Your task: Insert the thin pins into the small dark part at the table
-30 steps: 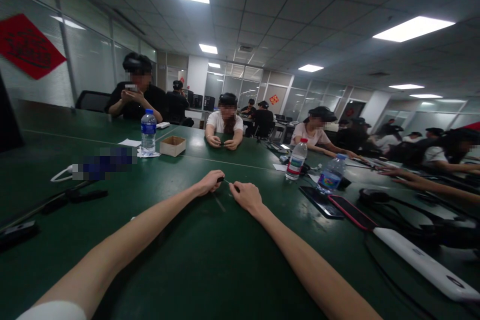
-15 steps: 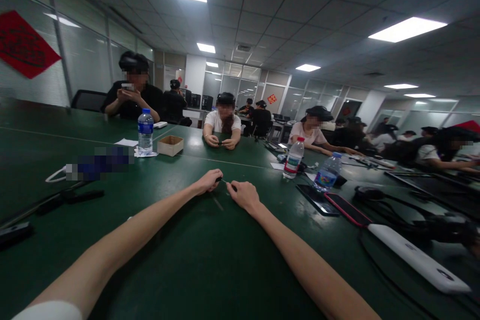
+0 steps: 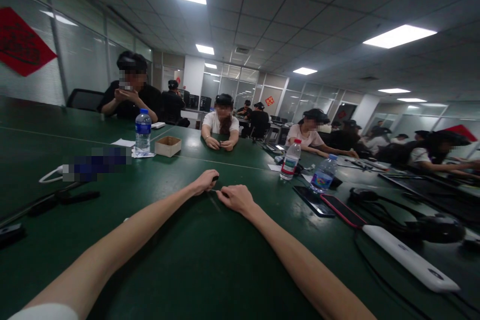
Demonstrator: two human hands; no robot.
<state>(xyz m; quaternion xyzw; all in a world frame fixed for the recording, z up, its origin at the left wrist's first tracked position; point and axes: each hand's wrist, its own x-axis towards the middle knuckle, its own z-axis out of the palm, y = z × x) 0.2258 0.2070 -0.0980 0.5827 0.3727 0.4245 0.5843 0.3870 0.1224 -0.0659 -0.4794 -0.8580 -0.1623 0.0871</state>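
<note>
Both my arms reach far out over a dark green table (image 3: 210,265). My left hand (image 3: 205,180) is curled into a pinch on a small dark object (image 3: 215,178) at its fingertips. My right hand (image 3: 236,197) lies just to the right of it, fingers closed and pinching a thin short piece that runs toward the left hand. The two hands almost touch. What the thin piece is I cannot make out.
A water bottle (image 3: 143,132) and a small cardboard box (image 3: 168,146) stand far left; two more bottles (image 3: 290,159) and phones (image 3: 343,210) lie right, with a white power bank (image 3: 408,262) and cables. Several people sit around the table's far side.
My right hand has slid left, closing the gap to my left hand. The view has drifted slightly, so table items sit a little further left.
</note>
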